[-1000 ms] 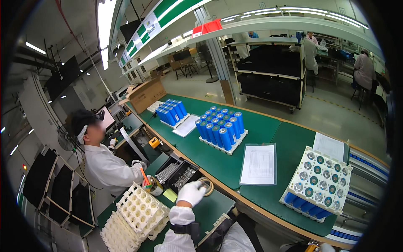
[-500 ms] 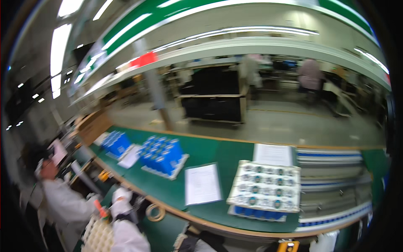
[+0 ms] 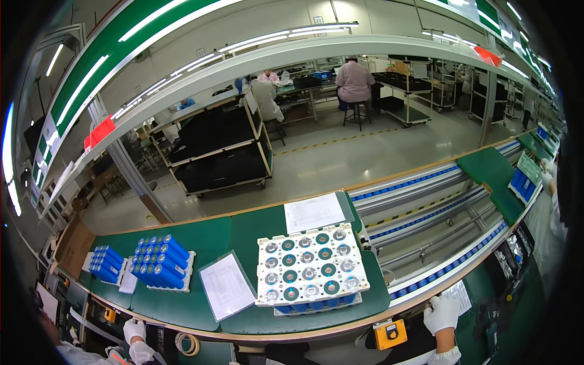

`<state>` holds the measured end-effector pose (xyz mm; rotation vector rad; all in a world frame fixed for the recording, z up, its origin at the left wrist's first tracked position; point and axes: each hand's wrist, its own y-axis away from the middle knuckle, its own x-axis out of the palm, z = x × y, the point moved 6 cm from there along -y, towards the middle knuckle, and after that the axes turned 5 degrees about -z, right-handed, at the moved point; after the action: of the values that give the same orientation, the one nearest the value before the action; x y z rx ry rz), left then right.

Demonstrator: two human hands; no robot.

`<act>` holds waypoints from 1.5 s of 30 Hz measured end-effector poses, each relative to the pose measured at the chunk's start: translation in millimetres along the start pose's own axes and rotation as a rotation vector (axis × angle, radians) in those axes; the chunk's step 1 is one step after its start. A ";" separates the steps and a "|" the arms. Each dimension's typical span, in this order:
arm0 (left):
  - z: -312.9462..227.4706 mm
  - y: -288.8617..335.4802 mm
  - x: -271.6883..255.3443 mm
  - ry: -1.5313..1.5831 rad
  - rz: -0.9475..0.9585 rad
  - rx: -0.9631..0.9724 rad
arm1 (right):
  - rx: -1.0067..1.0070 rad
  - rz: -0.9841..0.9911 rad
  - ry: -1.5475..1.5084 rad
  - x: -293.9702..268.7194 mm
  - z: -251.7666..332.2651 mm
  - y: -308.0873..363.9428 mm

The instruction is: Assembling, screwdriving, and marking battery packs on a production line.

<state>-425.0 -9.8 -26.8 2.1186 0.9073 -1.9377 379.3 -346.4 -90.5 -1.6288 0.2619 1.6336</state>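
My left hand (image 3: 135, 332), in a white glove, is low at the left, against the bench's front edge. Its fingers are too small and bent to read. My right hand (image 3: 442, 314), also gloved in white, is at the front edge right of centre, beside a printed sheet (image 3: 460, 295). Its fingers curl inward; anything in them is hidden. Between the hands, on the green bench top (image 3: 243, 228), stands a battery module (image 3: 313, 266): blue cylindrical cells under a white holder plate showing round cell ends. A yellow box with a black knob (image 3: 390, 334) is mounted left of my right hand.
Two more blocks of blue cells (image 3: 159, 261) (image 3: 107, 264) stand at the left. Papers (image 3: 226, 285) (image 3: 313, 213) lie around the module. A roller conveyor (image 3: 420, 283) runs off right, where a co-worker's gloved hand (image 3: 548, 168) is near another block. A tape roll (image 3: 187, 344) is below the edge.
My view has swung to the right, so the bench and module appear further left. My right hand has come into view. My left arm, outstretched at lower left before, now shows mainly its hand.
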 end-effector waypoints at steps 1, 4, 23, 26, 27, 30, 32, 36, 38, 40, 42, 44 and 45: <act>-13.9 10.5 -9.6 0.072 -0.099 0.106 | 0.014 0.025 -0.031 -0.3 2.2 -3.0; -117.1 77.2 -51.7 0.295 -0.051 0.294 | 0.169 0.145 -0.466 -10.0 17.4 -16.7; -323.4 257.6 -9.8 1.208 0.992 0.187 | 0.497 0.678 -1.481 10.2 178.2 -49.2; -333.8 251.8 -12.3 1.225 1.041 0.306 | 0.334 0.479 -1.376 25.9 168.5 -68.3; -329.4 244.8 -12.2 1.094 0.874 0.486 | 0.324 0.430 -1.312 25.4 161.2 -70.8; -288.1 226.9 -46.0 0.783 0.505 0.618 | 0.117 0.393 -1.140 6.8 153.3 -72.6; -241.9 218.0 -53.3 0.659 0.375 0.559 | 0.105 0.452 -1.125 2.3 159.1 -53.1; -113.0 222.7 -20.9 0.361 0.324 0.262 | 0.037 0.598 -0.989 -3.0 151.0 -4.0; -53.3 237.7 -7.6 0.221 0.333 0.189 | 0.006 0.657 -0.887 -5.1 152.3 15.5; -34.8 257.2 -0.7 0.176 0.386 0.145 | 0.025 0.673 -0.849 0.1 153.0 27.7; -54.1 270.1 2.1 0.173 0.341 0.239 | -0.065 0.609 -0.868 3.8 164.2 31.8; -82.1 281.3 11.2 0.198 0.256 0.399 | -0.157 0.568 -0.854 9.2 174.8 31.3; -100.3 284.0 11.7 0.177 0.245 0.492 | -0.175 0.574 -0.806 2.6 185.9 28.0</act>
<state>-194.9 -188.1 -104.7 2.5465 0.1738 -2.0186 222.5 -243.7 -75.6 -0.9146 0.1711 2.6671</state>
